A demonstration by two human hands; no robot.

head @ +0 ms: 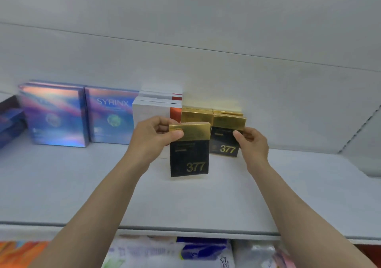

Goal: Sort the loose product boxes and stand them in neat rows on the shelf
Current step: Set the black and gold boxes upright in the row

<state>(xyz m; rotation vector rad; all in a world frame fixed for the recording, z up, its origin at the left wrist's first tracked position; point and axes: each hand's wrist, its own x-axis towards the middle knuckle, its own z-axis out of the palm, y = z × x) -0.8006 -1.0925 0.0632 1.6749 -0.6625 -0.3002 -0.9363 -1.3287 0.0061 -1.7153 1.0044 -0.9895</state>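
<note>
Both forearms reach over the shelf. Mid-frame, holographic boxes, white boxes and gold-black rows already stand. Left hand fingers pinch a loose 377 box; right hand fingers pinch the front row box. Sorting looks nearly finished.

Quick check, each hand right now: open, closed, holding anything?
Left hand: closed on the front 377 box, gripping its gold top.
Right hand: closed on the rear 377 box, at its right edge.
</note>
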